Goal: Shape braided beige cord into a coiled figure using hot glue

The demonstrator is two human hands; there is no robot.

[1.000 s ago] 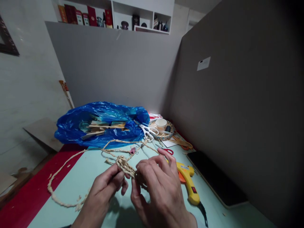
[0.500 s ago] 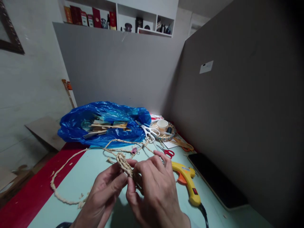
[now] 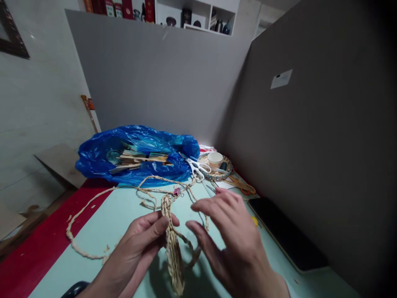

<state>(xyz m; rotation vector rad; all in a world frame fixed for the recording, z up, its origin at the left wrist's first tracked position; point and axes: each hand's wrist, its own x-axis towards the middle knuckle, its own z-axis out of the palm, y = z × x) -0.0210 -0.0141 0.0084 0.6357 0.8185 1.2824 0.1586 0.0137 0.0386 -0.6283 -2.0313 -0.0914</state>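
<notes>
Between its thumb and fingers my left hand pinches a coiled piece of braided straw, seen edge-on and hanging upright in several tight rows. A loose strand of straw braid loops out from its right side. My right hand hovers just to the right, thumb and fingers apart, with nothing in it. Behind the hands, a long thin straw cord curves over the table top. A small pinkish clip-like item lies by the cord.
A blue plastic bag holding flat strips lies at the back, with white-handled scissors against it. Beside them is a round woven basket with a white cup. At right rests a dark flat slab. My right hand mostly covers the yellow glue gun.
My right hand has let go of the braided straw and moved right, its fingers spreading. The piece now hangs turned downward in my left hand. The view has tilted slightly down.
</notes>
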